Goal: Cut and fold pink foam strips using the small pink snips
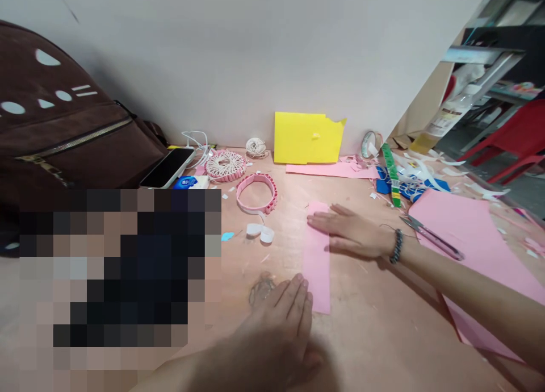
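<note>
A pink paper strip (315, 267) lies lengthwise on the table between my two hands. My right hand (360, 233) is stretched out flat, its fingertips over the strip's upper part. A dark beaded bracelet (397, 246) circles the right wrist. At the strip's lower left edge rests my left hand (283, 309), fingers extended and nothing seen in them; its thumb is partly hidden in shadow. Above the hands sits a pink ring of curled paper (256, 193), with a white paper piece (260, 233) below it. A small light-blue scrap (227, 237) lies nearby.
A utility knife (434, 238) lies on large pink paper (464, 221) at right. Yellow paper (309, 137) leans on the wall. A string-wound pink ring (225, 166), phone (168, 167) and brown backpack (72, 113) are at left. A bottle (445, 119) stands far right. A pixelated area covers the lower left.
</note>
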Available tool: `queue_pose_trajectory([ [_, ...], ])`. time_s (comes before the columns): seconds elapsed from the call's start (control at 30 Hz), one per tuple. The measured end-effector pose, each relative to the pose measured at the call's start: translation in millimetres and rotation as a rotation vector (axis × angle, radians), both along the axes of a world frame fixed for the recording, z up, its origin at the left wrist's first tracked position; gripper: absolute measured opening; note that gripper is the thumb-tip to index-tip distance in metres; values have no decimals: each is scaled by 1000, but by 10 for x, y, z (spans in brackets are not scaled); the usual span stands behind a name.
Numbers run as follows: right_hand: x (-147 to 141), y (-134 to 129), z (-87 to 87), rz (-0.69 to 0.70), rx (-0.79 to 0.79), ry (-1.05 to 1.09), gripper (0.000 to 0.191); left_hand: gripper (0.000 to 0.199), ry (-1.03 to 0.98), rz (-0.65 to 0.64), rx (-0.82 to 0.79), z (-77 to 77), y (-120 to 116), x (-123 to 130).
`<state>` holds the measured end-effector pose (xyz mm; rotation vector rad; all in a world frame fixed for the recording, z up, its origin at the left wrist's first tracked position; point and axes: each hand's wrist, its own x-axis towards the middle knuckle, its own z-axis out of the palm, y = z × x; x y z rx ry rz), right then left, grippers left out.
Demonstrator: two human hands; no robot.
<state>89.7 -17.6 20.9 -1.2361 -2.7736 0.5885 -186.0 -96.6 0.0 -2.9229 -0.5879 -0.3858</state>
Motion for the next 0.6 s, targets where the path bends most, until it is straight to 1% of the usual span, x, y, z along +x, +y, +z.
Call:
queue_pose_trajectory([
  [0.13,45,408,-33,-142,137,-62,56,57,-123,5,60,-123,-14,18],
  [0.23,-81,534,-61,-246,213,-61,57,59,-126,-8,95,-126,-21,3],
  [0.3,-236,488,-79,-283,256,-53,58,59,-84,-21,82,-90,-12,-12],
  [0.33,-321,433,-89,-274,269,-50,58,56,-63,-21,66,-66,-2,-17],
  [0.37,-403,365,-100,-238,271,-48,59,52,-45,-12,50,-42,12,-18],
  [0.43,-531,226,-125,-115,246,-55,60,45,-4,33,25,9,45,-8],
  [0.5,-589,141,-154,-34,218,-73,61,43,48,94,-5,64,79,18],
  [0.53,-592,134,-170,-28,213,-84,62,45,80,116,-28,93,92,34],
  [0.6,-563,195,-209,-82,222,-105,65,53,132,130,-98,150,112,64],
])
